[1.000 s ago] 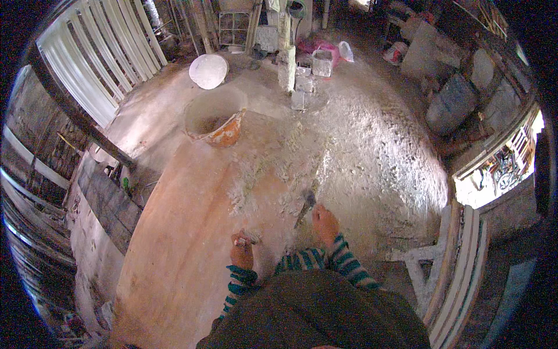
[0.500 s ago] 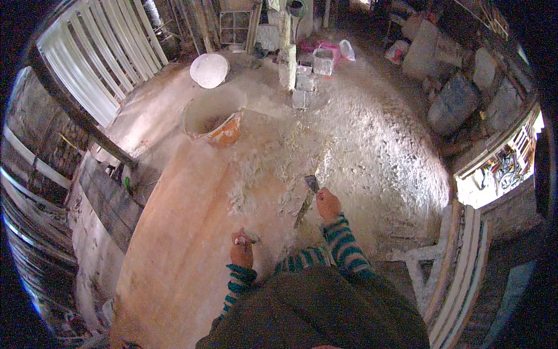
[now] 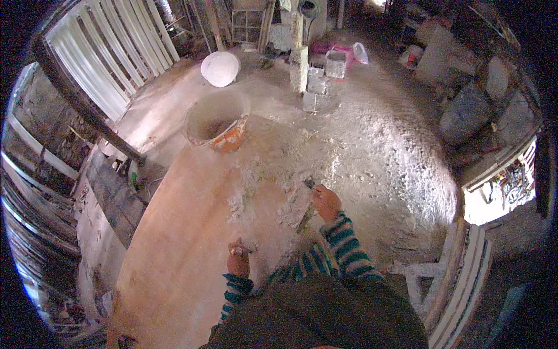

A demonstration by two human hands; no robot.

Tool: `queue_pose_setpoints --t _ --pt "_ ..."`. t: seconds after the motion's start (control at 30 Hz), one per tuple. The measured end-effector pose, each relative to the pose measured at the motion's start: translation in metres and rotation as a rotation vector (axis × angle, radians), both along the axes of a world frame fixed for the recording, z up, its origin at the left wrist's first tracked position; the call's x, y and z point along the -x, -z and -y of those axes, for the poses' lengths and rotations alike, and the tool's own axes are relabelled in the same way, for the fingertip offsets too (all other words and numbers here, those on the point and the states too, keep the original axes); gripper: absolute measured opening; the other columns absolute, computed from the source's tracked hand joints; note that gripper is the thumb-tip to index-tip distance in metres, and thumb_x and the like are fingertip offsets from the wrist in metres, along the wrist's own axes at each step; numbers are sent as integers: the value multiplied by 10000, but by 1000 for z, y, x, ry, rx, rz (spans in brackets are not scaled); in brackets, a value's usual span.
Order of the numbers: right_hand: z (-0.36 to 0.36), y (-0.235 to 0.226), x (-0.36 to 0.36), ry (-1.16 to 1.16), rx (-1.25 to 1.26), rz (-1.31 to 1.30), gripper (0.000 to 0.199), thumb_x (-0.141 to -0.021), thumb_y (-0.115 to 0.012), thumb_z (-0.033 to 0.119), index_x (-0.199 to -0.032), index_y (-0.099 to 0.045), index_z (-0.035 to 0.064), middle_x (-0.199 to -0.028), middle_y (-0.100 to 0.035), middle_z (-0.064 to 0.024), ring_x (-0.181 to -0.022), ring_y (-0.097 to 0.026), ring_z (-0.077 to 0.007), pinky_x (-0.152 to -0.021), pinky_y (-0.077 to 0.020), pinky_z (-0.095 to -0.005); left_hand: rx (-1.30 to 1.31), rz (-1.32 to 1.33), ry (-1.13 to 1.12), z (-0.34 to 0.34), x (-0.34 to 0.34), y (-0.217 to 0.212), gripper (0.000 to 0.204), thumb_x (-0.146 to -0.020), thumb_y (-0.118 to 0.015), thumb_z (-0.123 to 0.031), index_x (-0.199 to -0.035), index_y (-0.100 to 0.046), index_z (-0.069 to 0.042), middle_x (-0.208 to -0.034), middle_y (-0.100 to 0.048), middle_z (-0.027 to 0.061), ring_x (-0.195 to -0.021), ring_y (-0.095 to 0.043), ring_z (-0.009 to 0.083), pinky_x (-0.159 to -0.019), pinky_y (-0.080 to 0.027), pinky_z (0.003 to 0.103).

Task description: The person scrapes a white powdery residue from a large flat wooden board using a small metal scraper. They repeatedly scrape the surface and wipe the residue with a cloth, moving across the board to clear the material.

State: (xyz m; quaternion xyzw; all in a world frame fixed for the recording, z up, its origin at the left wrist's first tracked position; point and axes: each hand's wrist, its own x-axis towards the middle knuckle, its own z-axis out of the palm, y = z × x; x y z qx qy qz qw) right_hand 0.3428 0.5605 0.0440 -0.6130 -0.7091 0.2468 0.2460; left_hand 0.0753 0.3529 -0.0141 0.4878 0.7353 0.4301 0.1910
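Right hand: [image 3: 325, 202] closed around the handle of a hammer [image 3: 307, 210], raised over the slab.
Hammer axis: handle seen running from about 7 o'clock up to the head at 1 o'clock; head pointed away from the person.
Left hand: [image 3: 238, 260] pinched narrowly on a small chisel [image 3: 239, 251], resting on the slab [image 3: 174, 250].
Chisel: too small for its axis to be judged; its tip appears set on the slab surface.
Key relation: the chisel lies at about 8 o'clock from the hammer grip, well apart; the left hand is on it, the right is the farther one.
Chips: [image 3: 256, 192] pale debris spread on the slab at 12 o'clock from the left hand.
Bucket: [image 3: 218, 119] orange-sided, at the slab's far end, 11 o'clock.
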Motion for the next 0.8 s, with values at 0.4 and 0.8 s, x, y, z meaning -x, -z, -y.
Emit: queue_pose_setpoints --t 0.4,0.8 --pt "0 -8 -74 -158 161 -66 263 -826 -523 297 -976 -591 92 -917 -630 -130 -853 -594 -329 -729 -473 -409 -57 -5 -118 -11 -43 -56 119 -887 -477 -75 -984 -473 -7 -963 -489 122 -903 -567 230 -800 -454 322" --pt "-35 -13 -91 -457 205 119 279 -821 -509 321 -1002 -601 129 -882 -628 -132 -814 -596 -324 -718 -472 -416 -115 398 -360 -11 -95 -72 97 -872 -468 0 -932 -417 -55 -988 -523 132 -1154 -438 253 -977 -323 370"
